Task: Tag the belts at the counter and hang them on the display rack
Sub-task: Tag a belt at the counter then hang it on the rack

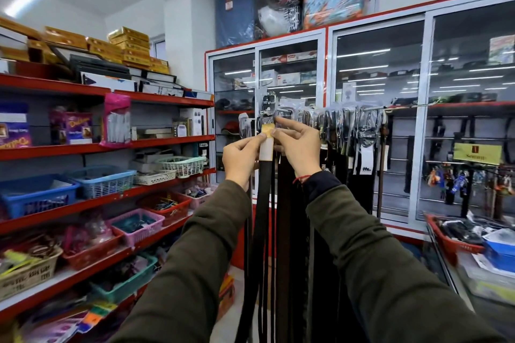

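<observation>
— What's the belt like?

— A long, matte dark-brown leather belt (262, 203), flat and narrow, hanging straight down from a metal display rack rail (401, 106) with a silver buckle in clear film above. A white paper tag (266, 149) with a small yellow sticker (268, 130) wraps it just under the buckle.

— And the hands?

— Both are raised to that tag. The left hand (240, 159) pinches its left edge, the right hand (299, 145) pinches the sticker's right side (a red thread circles that wrist). Dull olive sleeves (390, 273).

— Around it?

— More dark belts (351, 142) crowd the rail, glossy in plastic. On the red metal shelves (92, 200), woven plastic baskets: a blue one (36, 198), a pink one (136, 224) holding what may be small accessories, blurred
</observation>
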